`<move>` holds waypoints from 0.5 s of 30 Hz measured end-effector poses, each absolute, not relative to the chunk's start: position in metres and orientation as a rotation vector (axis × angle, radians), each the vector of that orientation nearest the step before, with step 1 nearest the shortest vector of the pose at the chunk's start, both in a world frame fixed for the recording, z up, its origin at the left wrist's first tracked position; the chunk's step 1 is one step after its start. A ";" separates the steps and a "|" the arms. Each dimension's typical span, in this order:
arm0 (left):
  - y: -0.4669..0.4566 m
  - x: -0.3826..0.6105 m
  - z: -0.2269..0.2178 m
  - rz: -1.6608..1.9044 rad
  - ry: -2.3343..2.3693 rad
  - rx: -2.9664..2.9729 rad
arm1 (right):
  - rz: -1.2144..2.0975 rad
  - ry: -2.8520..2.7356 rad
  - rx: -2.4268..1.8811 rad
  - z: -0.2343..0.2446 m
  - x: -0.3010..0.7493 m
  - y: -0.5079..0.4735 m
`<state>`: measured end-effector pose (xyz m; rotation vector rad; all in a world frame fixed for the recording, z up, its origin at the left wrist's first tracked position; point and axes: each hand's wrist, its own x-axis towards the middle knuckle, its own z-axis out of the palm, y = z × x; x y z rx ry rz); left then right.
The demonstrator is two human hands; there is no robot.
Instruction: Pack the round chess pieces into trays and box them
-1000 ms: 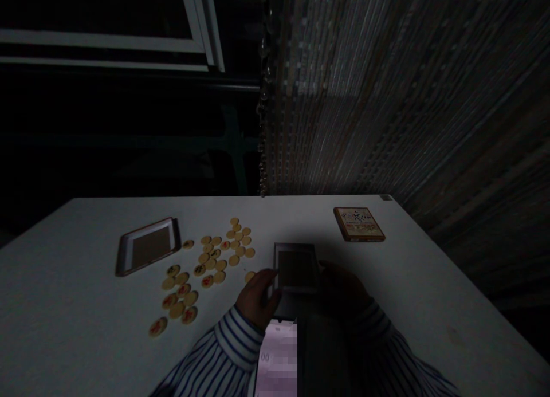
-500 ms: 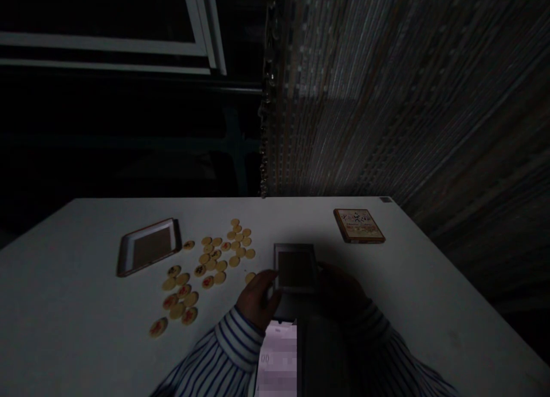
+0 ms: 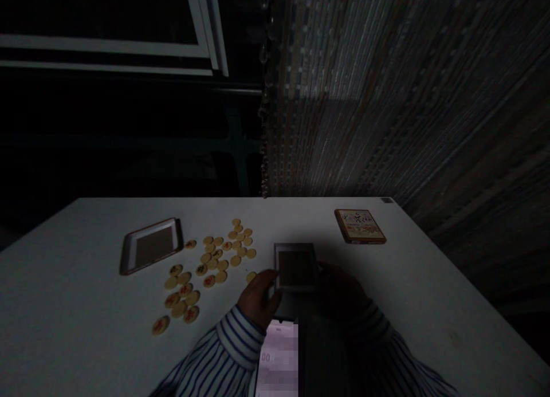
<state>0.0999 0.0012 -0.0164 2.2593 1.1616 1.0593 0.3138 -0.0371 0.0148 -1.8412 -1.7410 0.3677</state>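
Note:
Between my two hands is a small, shallow open box (image 3: 296, 268) with pale rims and a dark inside. My left hand (image 3: 259, 298) grips its left side, thumb at the near corner. On the other side, my right hand (image 3: 344, 288) is closed at the box's right edge, deep in shadow. To the left of the box lie several round Chinese chess pieces (image 3: 212, 263), some with red or black characters up, others plain side up. One piece (image 3: 251, 277) sits just beyond my left hand.
A larger open box part (image 3: 152, 245) lies left on the white table (image 3: 86, 328). At the right is a flat printed box (image 3: 360, 225). A lit phone (image 3: 277, 357) is below my hands. A string curtain (image 3: 344, 99) hangs behind the table's right half.
The view has shifted very slightly. Both hands keep the same hold on the small open box, and the pieces lie as before.

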 end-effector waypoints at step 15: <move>0.002 0.099 -0.015 1.032 1.180 2.289 | 0.372 -1.786 -1.849 0.009 0.317 -0.035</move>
